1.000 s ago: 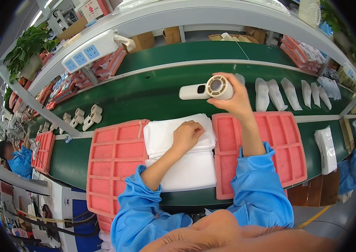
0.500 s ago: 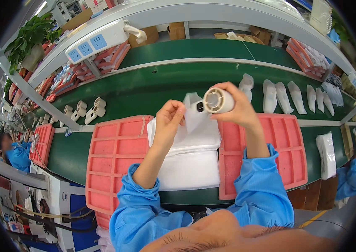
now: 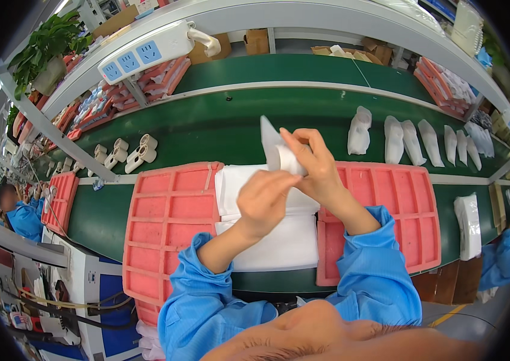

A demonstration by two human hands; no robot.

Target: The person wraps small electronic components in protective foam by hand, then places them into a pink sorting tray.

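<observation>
In front of my chest, my right hand [image 3: 318, 167] is closed around a cream hair dryer body [image 3: 291, 161], mostly hidden by my fingers and a thin white sleeve [image 3: 272, 141]. The sleeve wraps the body, and one corner of it sticks up. Fingers pinched together, my left hand [image 3: 262, 201] grips the near side of the sleeve; its exact hold is partly hidden. Below both hands lies a stack of flat white sleeves [image 3: 276, 243], between two pink foam trays with compartments, one at the left [image 3: 171, 231] and one at the right [image 3: 396, 207].
Unwrapped cream bodies [image 3: 142, 154] stand on the green bench at the left. Several wrapped pieces [image 3: 393, 139] line its right side. Overhead runs a grey shelf bar with a power strip [image 3: 146, 53]. A clear-wrapped white bundle [image 3: 467, 225] lies at the far right. Co-workers sit at both sides.
The hair dryer body has turned, so its round open end no longer shows, and the sleeve now wraps it. My left hand has moved right and slightly down, up against it.
</observation>
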